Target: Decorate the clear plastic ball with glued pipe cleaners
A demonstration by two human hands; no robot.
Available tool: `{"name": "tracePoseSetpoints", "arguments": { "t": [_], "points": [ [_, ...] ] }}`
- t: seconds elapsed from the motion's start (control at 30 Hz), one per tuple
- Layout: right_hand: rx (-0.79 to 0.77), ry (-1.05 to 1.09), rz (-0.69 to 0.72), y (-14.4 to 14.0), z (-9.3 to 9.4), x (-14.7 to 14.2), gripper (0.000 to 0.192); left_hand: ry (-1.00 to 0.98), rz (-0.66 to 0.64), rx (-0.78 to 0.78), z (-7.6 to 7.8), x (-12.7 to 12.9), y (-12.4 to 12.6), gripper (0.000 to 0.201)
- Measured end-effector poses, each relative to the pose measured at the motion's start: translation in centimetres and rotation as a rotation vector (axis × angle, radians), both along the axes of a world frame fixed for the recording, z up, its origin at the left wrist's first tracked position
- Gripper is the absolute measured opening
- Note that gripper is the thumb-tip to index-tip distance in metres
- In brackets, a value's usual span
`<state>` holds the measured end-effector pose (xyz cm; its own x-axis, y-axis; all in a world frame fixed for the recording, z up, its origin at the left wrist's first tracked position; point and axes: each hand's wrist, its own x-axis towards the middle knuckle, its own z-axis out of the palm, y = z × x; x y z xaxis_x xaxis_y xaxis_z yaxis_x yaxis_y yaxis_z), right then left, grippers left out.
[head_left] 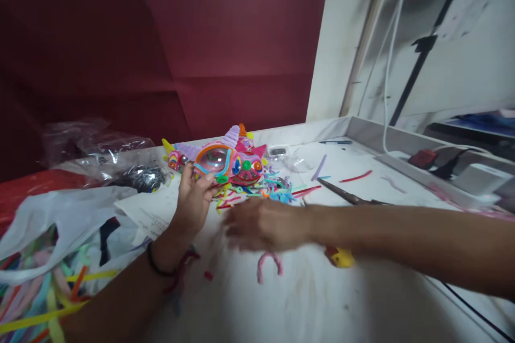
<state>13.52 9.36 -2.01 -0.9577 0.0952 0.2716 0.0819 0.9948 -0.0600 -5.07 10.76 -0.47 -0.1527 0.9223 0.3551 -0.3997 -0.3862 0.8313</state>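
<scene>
From where I stand, the decorated glasses (217,161) are on the far side of the worktop (306,289), propped among loose pipe-cleaner scraps (237,193). The left hand (195,195) pinches their near edge, thumb by the lower rim of the big clear lens. A hold on the frame rather than the lens or the fuzzy spikes would probably be kindest to the trim. The right hand (261,225) is low over the worktop, palm down and blurred — I cannot tell whether it holds anything. A light touch would suit here, as the scraps lie just beyond its fingers.

The scissors (346,195) lie beyond the right forearm, which hides their handles — an awkward spot for that elbow. Nearer the person are a curved pink pipe cleaner (269,265) and, by the forearm, a yellow-and-brown piece (341,257). To the left, a white plastic bag (28,220) of pipe cleaners and a printed paper (140,211) crowd the left arm. A white adapter (482,178) sits far right.
</scene>
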Motion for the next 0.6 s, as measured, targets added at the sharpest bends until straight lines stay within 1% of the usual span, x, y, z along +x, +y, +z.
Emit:
{"name": "tracePoseSetpoints", "arguments": {
  "t": [0.07, 0.13, 0.17, 0.23, 0.27, 0.3, 0.4, 0.47, 0.53, 0.6],
  "points": [
    [0.062, 0.040, 0.108, -2.9, -0.8, 1.1, 0.035, -0.010, -0.005, 0.006, 0.3, 0.2, 0.0, 0.035],
    [0.082, 0.043, 0.099, -3.9, -1.9, 2.0, 0.033, -0.023, -0.002, 0.018, 0.7, 0.4, 0.0, 0.035],
    [0.094, 0.016, 0.093, -3.6, -2.4, 2.3, 0.035, -0.033, 0.006, 0.026, 0.9, 0.6, 0.0, 0.036],
    [0.144, -0.078, -0.023, -1.7, -2.9, 2.7, 0.037, -0.059, 0.025, 0.054, 1.4, 0.8, 0.1, 0.034],
    [0.177, -0.137, -0.131, -0.5, -2.8, 2.9, 0.034, -0.072, 0.031, 0.072, 1.6, 1.0, 0.0, 0.032],
    [0.189, -0.148, -0.212, 0.6, -2.6, 3.1, 0.032, -0.085, 0.035, 0.089, 1.9, 1.1, 0.0, 0.030],
    [0.208, -0.146, -0.392, 2.4, -1.7, 3.7, 0.029, -0.127, 0.049, 0.119, 2.6, 1.4, -0.2, 0.027],
    [0.199, -0.163, -0.445, 2.5, -1.7, 4.2, 0.030, -0.151, 0.059, 0.120, 3.0, 1.7, -0.3, 0.027],
    [0.179, -0.190, -0.457, 2.9, -2.0, 4.4, 0.028, -0.164, 0.057, 0.123, 3.4, 2.2, -0.5, 0.027],
    [0.159, -0.198, -0.479, 3.9, -2.6, 4.3, 0.027, -0.185, 0.056, 0.121, 3.6, 2.9, -0.8, 0.027]
  ]
}}
